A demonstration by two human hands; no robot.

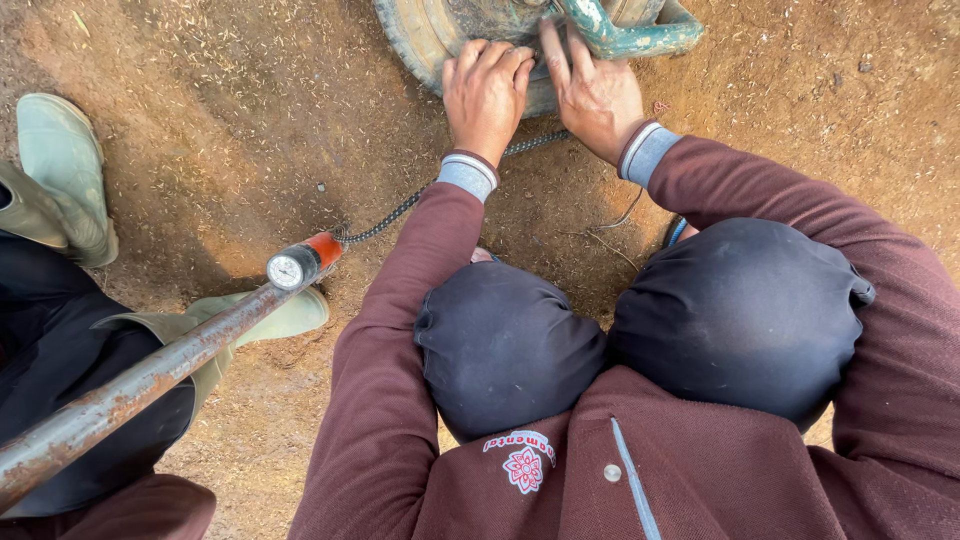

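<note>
1. Left hand (487, 92) curled, fingers together, pressing down on the worn tyre (425, 40) at the far edge of the scene.
2. Right hand (592, 88) just beside it, fingers slightly apart, laid flat on the same tyre by the teal metal frame (630, 35).
3. Braided hose (400, 208) runs from the tyre to a rusty pump (150, 375) with round gauge (285, 270), near left.
4. Another person's pale rubber boots (65, 170) stand on the dirt ground (250, 110), far left.

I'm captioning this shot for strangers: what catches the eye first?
Both hands, the left hand and the right hand, press on a worn tyre at the top edge. At left, a rusty pump with a round gauge stands on the dirt, its hose running toward the tyre, beside another person's pale boots.
</note>
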